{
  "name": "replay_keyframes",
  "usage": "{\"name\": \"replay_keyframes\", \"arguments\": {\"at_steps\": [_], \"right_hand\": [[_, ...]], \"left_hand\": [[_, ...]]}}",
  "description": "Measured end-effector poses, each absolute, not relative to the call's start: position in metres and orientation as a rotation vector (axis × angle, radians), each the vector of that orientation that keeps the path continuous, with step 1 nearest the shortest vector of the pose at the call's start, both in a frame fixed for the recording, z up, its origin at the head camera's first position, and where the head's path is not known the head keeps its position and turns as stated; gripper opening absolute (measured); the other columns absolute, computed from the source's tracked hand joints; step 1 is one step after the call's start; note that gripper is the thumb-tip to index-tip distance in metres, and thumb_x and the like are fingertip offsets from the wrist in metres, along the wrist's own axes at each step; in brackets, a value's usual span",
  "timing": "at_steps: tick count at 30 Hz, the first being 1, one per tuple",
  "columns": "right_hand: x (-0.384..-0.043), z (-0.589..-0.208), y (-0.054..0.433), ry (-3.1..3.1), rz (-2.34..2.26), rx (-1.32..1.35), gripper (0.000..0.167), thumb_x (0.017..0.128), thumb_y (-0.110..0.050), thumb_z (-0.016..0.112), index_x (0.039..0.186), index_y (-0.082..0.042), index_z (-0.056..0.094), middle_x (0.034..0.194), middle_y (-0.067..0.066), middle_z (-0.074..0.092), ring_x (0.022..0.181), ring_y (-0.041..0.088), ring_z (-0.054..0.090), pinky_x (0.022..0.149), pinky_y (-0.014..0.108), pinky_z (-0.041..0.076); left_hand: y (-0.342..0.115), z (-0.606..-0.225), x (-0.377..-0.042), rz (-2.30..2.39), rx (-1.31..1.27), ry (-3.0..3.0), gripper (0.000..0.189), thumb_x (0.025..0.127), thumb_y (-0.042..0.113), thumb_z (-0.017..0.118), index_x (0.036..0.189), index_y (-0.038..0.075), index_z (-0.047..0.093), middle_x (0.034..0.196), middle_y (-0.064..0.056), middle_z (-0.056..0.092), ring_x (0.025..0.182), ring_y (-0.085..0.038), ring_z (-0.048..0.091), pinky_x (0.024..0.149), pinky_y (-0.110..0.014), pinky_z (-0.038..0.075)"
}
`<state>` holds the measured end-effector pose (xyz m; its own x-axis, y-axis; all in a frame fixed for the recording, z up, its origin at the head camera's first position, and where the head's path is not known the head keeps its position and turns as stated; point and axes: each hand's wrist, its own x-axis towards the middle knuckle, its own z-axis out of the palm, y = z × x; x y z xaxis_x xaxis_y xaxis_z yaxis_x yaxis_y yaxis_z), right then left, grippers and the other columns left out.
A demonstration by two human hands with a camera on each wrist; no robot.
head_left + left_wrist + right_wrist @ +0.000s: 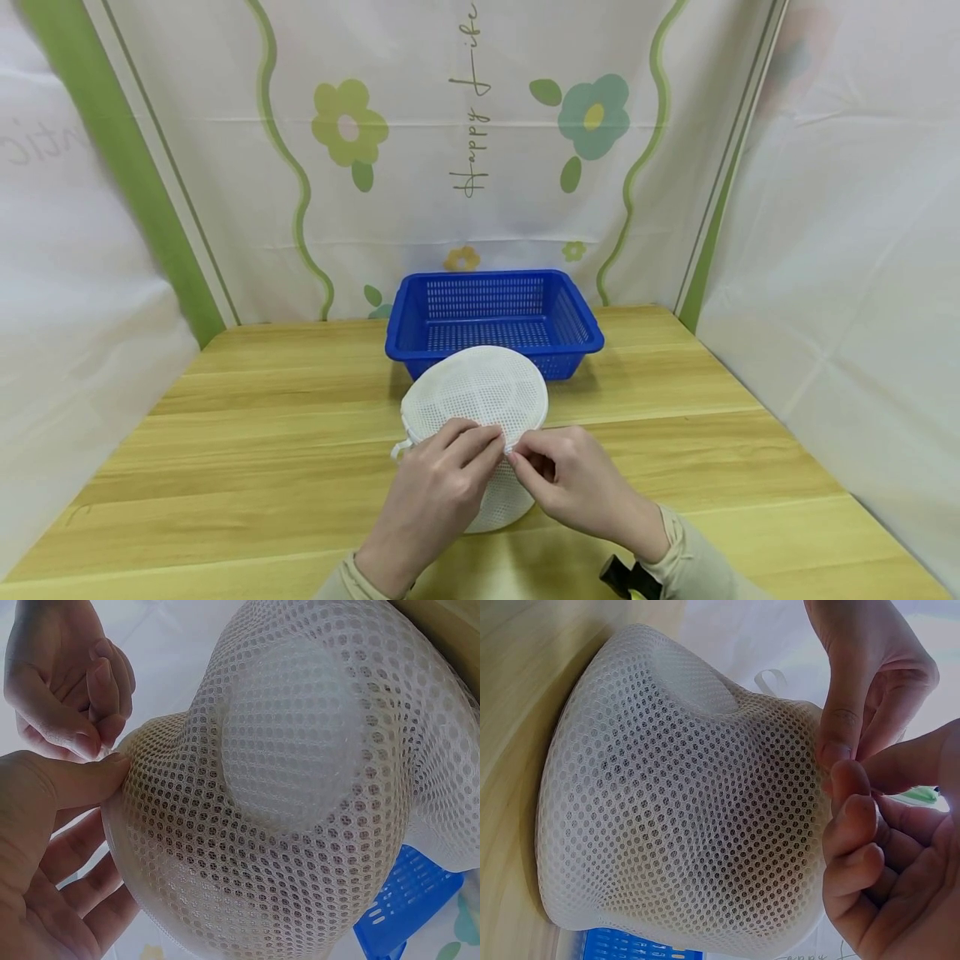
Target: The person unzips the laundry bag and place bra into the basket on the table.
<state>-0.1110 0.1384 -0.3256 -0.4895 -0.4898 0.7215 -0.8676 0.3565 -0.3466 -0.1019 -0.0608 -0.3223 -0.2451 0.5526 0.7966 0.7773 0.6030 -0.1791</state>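
Note:
A round white mesh laundry bag [480,387] stands on the table, its flat top tilted toward me and a small fabric loop [401,450] at its left edge. My left hand [442,483] pinches the near rim between thumb and fingers. Right beside it, my right hand [577,483] pinches at the same part of the rim with thumb and curled index finger; the small piece between those fingertips is mostly hidden. In the left wrist view a smooth oval patch [292,735] shows in the mesh, and the two hands meet at the bag's edge.
Behind the bag a blue plastic basket [495,342] with slotted walls stands on the wooden table [262,450]. A black and yellow object [618,575] sits by the right wrist. Printed fabric curtains [465,167] enclose the back and both sides.

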Motion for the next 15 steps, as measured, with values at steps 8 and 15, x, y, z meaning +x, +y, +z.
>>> {"name": "replay_keyframes", "arguments": {"at_steps": [8, 15], "right_hand": [[-0.1113, -0.3264, 0.1386, -2.117, 0.991, 1.174, 0.021, 0.084, 0.002, 0.068, 0.075, -0.016, 0.063, 0.063, -0.017, 0.049, 0.054, -0.01, 0.039, 0.044, 0.006, 0.032], [-0.1114, -0.3275, 0.1387, -2.118, 0.996, 1.18, 0.021, 0.084, 0.002, 0.068, 0.075, -0.016, 0.063, 0.063, -0.017, 0.048, 0.054, -0.009, 0.039, 0.044, 0.005, 0.032]], "left_hand": [[-0.0607, -0.3228, -0.1021, -0.308, -1.057, -1.931, 0.034, 0.101, 0.006, 0.042, 0.097, 0.004, 0.076, 0.1, -0.004, 0.07, 0.091, -0.019, 0.062, 0.078, -0.026, 0.056], [-0.0607, -0.323, -0.102, -0.311, -1.058, -1.932, 0.031, 0.099, 0.004, 0.045, 0.097, 0.004, 0.076, 0.101, -0.004, 0.07, 0.091, -0.019, 0.062, 0.079, -0.025, 0.055]]}}
